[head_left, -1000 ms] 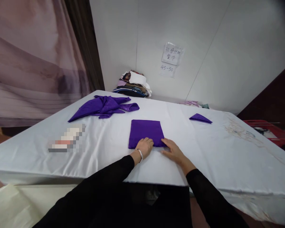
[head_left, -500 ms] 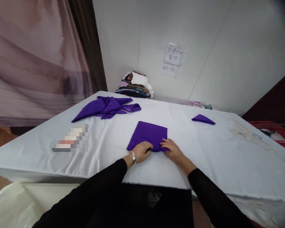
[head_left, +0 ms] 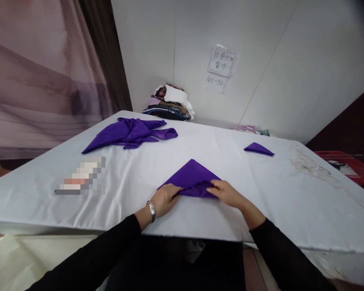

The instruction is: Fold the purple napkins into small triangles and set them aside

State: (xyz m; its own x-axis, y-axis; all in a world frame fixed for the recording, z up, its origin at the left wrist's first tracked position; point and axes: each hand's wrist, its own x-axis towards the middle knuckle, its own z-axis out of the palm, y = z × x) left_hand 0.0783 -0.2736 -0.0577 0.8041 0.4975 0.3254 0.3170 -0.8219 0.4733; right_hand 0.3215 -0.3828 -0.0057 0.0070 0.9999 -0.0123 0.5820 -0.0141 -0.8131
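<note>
The left hand (head_left: 165,200) and right hand (head_left: 227,193) each pinch the near edge of a partly folded purple cloth (head_left: 191,173) on the white-covered table (head_left: 200,220)

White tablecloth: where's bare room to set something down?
Bare tablecloth lies between the right hand and the small purple triangle, and between the pixelated item and left hand. Crowded: far left, with the purple heap, and front middle, where both hands hold the purple napkin.

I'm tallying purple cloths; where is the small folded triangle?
In the head view, the small folded triangle lies on the white tablecloth, right of centre, beyond the right hand.
</note>
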